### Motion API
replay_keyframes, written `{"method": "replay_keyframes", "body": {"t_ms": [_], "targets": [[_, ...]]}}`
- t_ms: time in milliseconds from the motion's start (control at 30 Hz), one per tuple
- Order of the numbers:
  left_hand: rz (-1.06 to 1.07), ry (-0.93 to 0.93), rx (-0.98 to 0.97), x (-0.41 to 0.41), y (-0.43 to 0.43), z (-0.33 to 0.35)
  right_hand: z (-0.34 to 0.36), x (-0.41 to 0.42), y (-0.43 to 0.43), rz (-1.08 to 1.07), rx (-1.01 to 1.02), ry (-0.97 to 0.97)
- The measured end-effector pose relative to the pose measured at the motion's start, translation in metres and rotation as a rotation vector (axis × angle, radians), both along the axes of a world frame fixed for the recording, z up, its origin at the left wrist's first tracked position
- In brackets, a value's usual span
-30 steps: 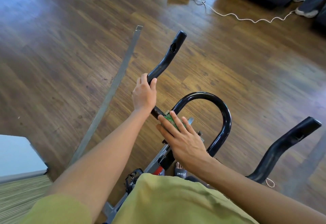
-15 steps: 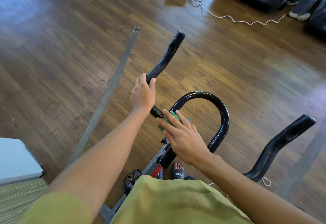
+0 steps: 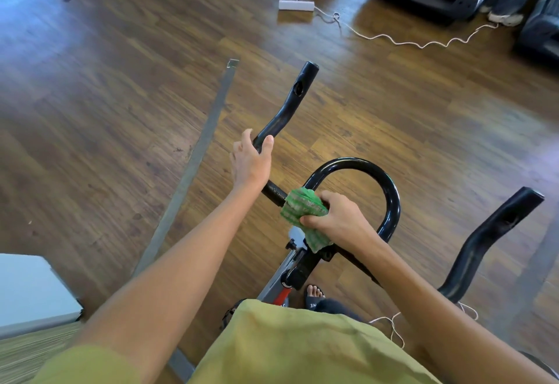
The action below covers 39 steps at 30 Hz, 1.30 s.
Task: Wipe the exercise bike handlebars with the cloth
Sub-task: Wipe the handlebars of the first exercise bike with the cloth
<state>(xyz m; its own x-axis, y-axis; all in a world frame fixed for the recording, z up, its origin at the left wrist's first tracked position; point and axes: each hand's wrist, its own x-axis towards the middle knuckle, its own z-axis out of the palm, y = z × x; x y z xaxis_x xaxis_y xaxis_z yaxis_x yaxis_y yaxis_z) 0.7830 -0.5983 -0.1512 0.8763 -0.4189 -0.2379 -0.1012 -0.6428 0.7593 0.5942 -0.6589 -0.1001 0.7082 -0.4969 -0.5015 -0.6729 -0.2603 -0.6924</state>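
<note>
We look down on the handlebars (image 3: 390, 199) of an exercise bike: smooth, glossy black tubing that catches the light. A centre loop bends in a tight U, and two side horns angle upward, each ending in a blunt round cap with a small oval hole in its side. The left horn (image 3: 298, 93) rises away from us; the right horn (image 3: 496, 226) sits lower at the right.

Our left hand (image 3: 251, 163) is curled around the lower part of the left horn, fingers wrapped over the far side and thumb on the near side, gripping the bar.

Our right hand (image 3: 338, 217) is closed in a fist around the cloth (image 3: 302, 208), a green, ribbed, coarse-looking rag with worn pale patches. The cloth is bunched over the bar where the left horn's straight section meets the base of the centre loop, pressed against the tube; one loose corner hangs down below the hand toward the black stem clamp (image 3: 305, 265).

Below the clamp a grey frame tube (image 3: 276, 278) slopes toward us, with a red part beside it. Olive-green fabric (image 3: 287, 347) covers our torso and sleeve.

The floor (image 3: 121, 96) is dark wood-grain plank with a soft sheen. A flat grey metal strip (image 3: 193, 160) lies across it at the left, and a thin white cord (image 3: 393, 37) trails in loose waves from a small white box (image 3: 296, 5).
</note>
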Motion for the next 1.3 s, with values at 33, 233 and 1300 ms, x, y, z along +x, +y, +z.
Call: {"method": "replay_keyframes", "body": {"t_ms": [33, 233, 1300], "targets": [[0.037, 0.006, -0.018, -0.004, 0.005, 0.003, 0.002, 0.002, 0.001, -0.023, 0.021, -0.041], [0.275, 0.086, -0.177, -0.042, 0.037, 0.014, 0.012, 0.034, 0.006, -0.077, 0.049, -0.159], [0.836, 0.66, -0.379, -0.05, 0.007, -0.011, -0.051, 0.086, -0.069, 0.44, -0.817, 0.038]]}}
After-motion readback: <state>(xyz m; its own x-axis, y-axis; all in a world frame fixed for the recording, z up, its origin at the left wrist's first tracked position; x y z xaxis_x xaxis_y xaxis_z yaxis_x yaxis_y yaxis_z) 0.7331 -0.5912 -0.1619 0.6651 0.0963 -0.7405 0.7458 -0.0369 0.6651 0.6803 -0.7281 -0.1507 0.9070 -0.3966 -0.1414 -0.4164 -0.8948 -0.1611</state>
